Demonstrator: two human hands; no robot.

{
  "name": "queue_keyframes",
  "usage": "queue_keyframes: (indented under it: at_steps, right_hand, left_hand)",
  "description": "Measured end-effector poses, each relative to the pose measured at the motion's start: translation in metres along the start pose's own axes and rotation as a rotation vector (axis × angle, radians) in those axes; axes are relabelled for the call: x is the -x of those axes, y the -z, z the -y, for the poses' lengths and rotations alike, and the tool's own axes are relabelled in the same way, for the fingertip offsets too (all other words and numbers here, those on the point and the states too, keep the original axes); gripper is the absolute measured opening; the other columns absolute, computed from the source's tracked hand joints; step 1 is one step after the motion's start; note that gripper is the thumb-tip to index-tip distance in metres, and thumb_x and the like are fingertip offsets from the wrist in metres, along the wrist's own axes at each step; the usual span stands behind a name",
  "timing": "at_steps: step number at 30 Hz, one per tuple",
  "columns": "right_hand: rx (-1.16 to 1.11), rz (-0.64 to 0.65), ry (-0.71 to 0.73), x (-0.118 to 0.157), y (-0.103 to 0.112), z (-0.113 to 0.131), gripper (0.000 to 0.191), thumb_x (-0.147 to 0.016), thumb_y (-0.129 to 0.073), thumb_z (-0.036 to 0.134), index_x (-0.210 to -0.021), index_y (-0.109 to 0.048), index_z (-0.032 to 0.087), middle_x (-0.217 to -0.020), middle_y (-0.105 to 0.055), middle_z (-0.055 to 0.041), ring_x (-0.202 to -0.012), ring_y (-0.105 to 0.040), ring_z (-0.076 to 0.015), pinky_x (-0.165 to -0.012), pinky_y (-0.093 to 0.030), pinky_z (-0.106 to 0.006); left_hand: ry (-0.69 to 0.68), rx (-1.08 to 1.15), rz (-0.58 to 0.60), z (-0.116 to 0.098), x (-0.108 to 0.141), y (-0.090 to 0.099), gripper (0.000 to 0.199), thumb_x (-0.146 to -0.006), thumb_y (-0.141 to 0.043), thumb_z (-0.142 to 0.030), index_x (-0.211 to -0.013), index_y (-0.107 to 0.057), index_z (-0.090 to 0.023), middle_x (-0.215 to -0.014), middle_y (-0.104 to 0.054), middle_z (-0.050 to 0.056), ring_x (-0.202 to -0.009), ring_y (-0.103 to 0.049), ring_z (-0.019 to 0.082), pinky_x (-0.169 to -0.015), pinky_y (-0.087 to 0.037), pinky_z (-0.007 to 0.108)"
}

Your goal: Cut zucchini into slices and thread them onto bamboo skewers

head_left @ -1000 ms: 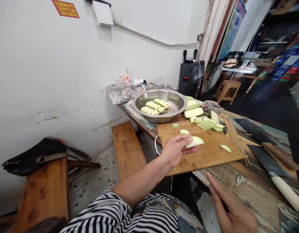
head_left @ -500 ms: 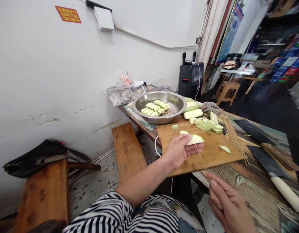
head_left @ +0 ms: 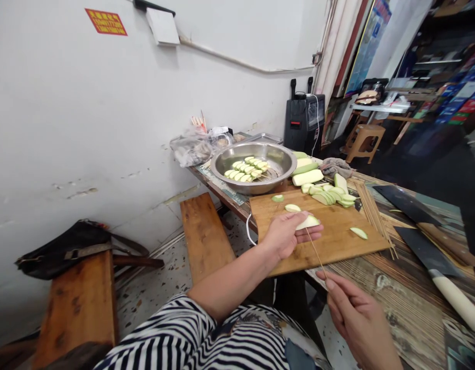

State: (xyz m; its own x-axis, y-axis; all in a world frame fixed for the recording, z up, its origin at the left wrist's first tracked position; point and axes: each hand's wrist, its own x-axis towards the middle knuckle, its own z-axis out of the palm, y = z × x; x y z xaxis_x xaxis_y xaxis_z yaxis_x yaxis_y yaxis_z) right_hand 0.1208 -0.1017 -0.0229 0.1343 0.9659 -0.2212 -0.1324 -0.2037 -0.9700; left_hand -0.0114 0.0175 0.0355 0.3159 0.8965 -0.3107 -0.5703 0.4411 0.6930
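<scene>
My left hand (head_left: 287, 235) is closed on a pale green zucchini slice (head_left: 309, 222), thumb on top and fingers beneath, above the cutting board (head_left: 338, 242). A thin bamboo skewer (head_left: 313, 247) runs from the slice's lower edge down to my right hand (head_left: 357, 308), whose thumb and forefinger pinch it. How deep the tip sits in the slice is hidden. On the board lie a few single slices and a heap of cut slices (head_left: 330, 196). Behind it, a steel basin (head_left: 222, 181) contains skewered slices (head_left: 247, 168).
Two cleavers, one with a white handle (head_left: 455, 298), lie at the right beside loose skewers (head_left: 370, 210). Peeled zucchini (head_left: 307, 178) and a grey cloth (head_left: 335, 167) are behind the board. Wooden benches (head_left: 204, 231) stand at the left, one under a black bag (head_left: 64, 249). A black speaker (head_left: 305, 121) stands behind.
My right hand has moved slightly up and left with the skewer. The slice in my left hand sits a little lower and is tilted differently. The view has shifted slightly.
</scene>
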Motion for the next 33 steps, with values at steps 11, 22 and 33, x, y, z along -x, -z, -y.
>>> queue_keyframes:
  at_steps: [11,22,33]
  right_hand:
    - [0.652,-0.174,0.642,-0.003,0.009,0.003,0.026,-0.081,-0.060,0.030,-0.098,-0.075,0.017,-0.094,-0.075,-0.0075,-0.081,-0.072,-0.0218,-0.077,-0.057,-0.029]
    - [0.093,0.004,0.100,0.002,-0.001,-0.001,0.040,-0.081,-0.062,0.045,-0.107,-0.067,0.014,-0.048,-0.038,0.0070,-0.039,-0.034,-0.0061,-0.036,-0.027,-0.017]
    - [-0.396,0.205,-0.153,0.005,-0.015,0.009,0.024,-0.084,-0.061,0.042,-0.090,-0.061,0.018,-0.045,-0.029,0.0121,-0.032,-0.013,-0.0002,-0.031,-0.012,-0.014]
  left_hand:
    - [0.038,0.023,0.042,0.002,0.000,-0.001,0.010,-0.083,-0.057,-0.015,-0.085,-0.062,-0.007,-0.081,-0.069,0.012,-0.073,-0.068,0.019,-0.078,-0.055,0.038]
    - [0.058,0.008,0.096,0.002,0.004,-0.003,0.012,-0.083,-0.055,-0.016,-0.082,-0.064,-0.008,-0.081,-0.069,0.012,-0.073,-0.068,0.020,-0.080,-0.053,0.039]
    - [0.055,-0.008,0.150,0.003,0.004,-0.001,0.014,-0.080,-0.062,-0.021,-0.081,-0.065,-0.008,-0.081,-0.069,0.012,-0.073,-0.068,0.020,-0.079,-0.053,0.039]
